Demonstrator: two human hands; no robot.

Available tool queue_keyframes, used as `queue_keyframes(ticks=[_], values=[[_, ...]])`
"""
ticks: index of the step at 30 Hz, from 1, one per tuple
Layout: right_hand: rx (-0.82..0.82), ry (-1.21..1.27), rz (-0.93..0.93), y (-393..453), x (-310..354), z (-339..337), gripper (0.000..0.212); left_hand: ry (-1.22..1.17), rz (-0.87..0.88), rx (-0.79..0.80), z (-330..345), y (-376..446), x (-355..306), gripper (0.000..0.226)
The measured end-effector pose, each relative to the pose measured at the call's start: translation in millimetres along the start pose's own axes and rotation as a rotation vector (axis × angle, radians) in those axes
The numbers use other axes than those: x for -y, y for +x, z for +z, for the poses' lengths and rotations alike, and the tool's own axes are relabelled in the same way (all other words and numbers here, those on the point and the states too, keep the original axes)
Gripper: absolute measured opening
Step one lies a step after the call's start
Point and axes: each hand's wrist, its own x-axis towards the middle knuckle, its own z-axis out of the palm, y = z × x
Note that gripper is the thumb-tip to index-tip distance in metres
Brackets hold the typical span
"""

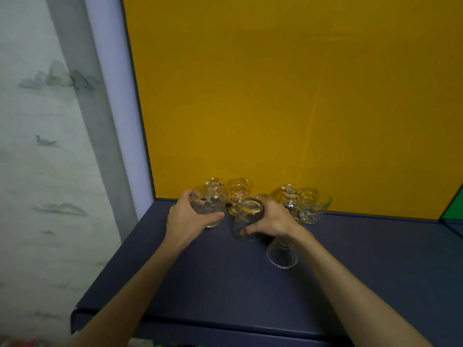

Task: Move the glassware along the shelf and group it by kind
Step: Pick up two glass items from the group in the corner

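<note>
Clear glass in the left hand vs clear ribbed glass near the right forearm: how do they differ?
The smooth-walled clear glass is gripped by the left hand; the ribbed clear glass stands free on the dark blue shelf, with no hand on it. The held glass sits back near the yellow back panel; the ribbed one is nearer the camera. The ribbed glass flares wider toward its near end. Both are clear and look empty.

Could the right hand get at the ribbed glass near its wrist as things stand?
Probably not at once: the right hand is closed around a tumbler. The ribbed glass stands just under that wrist with open shelf around it, so once freed, nothing blocks it.
</note>
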Motion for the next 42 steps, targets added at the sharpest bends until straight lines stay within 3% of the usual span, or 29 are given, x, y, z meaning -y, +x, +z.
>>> queue_keyframes(ticks=[6, 9, 19, 28, 36, 42], values=[[-0.16, 0.016, -0.036, -16, 20, -26, 0.067, -0.154, 0.058, -0.073, -14, -2, -20, 0.077], [-0.226, 0.0, -0.035, -21, 28, -39, 0.08, -0.2, 0.09, -0.074, -19, -1, -28, 0.075], [-0.485, 0.128, 0.0, -52, 28, -61, 0.083, -0.25, 0.103, 0.06, -5, 4, -40, 0.082], [-0.651, 0.512, 0.128, -102, -13, -107, 0.088, -0.3, 0.2, 0.208, 68, -20, -98, 0.081], [-0.741, 0.544, 0.203, -191, -94, -160, 0.081, -0.38, 0.248, 0.361, 152, -77, -162, 0.082], [-0.786, 0.527, 0.248, -281, -165, -204, 0.08, -0.394, 0.277, 0.482, 225, -153, -218, 0.066]])
